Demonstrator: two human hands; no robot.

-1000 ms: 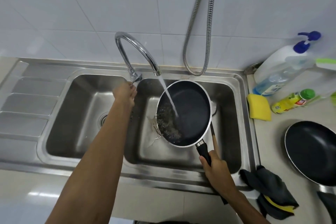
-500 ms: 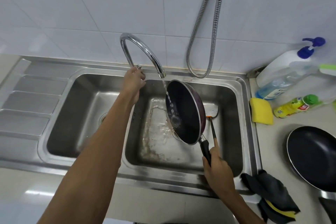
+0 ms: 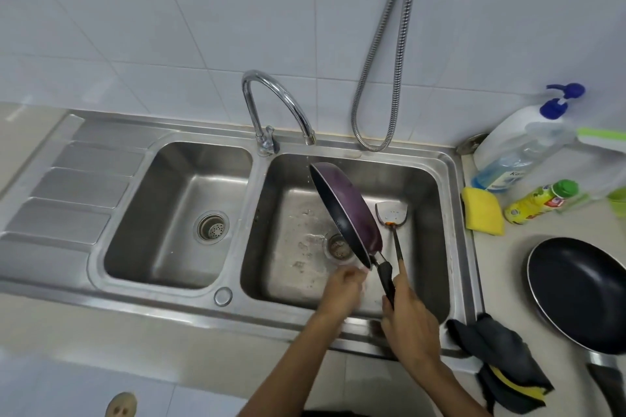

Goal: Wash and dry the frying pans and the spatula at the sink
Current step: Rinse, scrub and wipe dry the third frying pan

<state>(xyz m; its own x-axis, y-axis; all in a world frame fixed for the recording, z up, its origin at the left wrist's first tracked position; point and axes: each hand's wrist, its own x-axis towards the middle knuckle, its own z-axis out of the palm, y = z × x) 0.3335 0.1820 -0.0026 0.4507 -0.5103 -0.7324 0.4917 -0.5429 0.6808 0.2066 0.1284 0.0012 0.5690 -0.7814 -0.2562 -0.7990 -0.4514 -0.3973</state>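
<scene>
While the right hand [image 3: 406,318] grips the handle of the purple-backed black frying pan [image 3: 352,210], on edge over the steel basin [image 3: 423,186] pointing eleven o'clock, the left hand [image 3: 342,286] curls by its near rim, hold unclear.

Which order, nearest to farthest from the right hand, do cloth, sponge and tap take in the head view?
1. Cloth, just beside the right hand.
2. Sponge, farther back on the right.
3. Tap, far back on the left.
</scene>
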